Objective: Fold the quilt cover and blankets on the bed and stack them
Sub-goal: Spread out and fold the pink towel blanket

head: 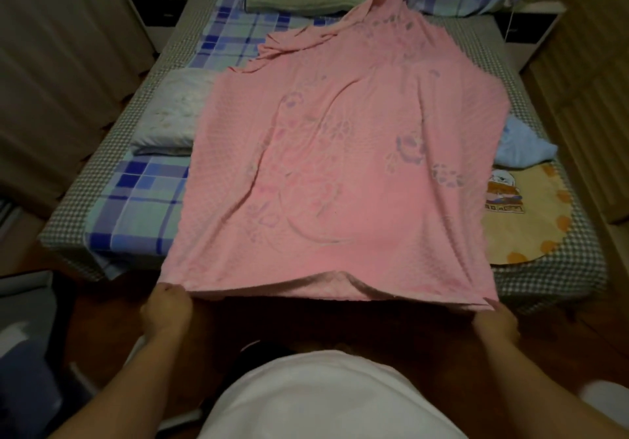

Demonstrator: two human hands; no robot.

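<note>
Both hands (166,309) gripping pink blanket (340,153) corners.

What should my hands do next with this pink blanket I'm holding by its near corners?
Probably carry the near edge forward to the far end, folding the pink blanket in half. Left hand and right hand each grip a near corner, the blanket lies mostly spread, though its far end looks bunched and may need smoothing first.
</note>
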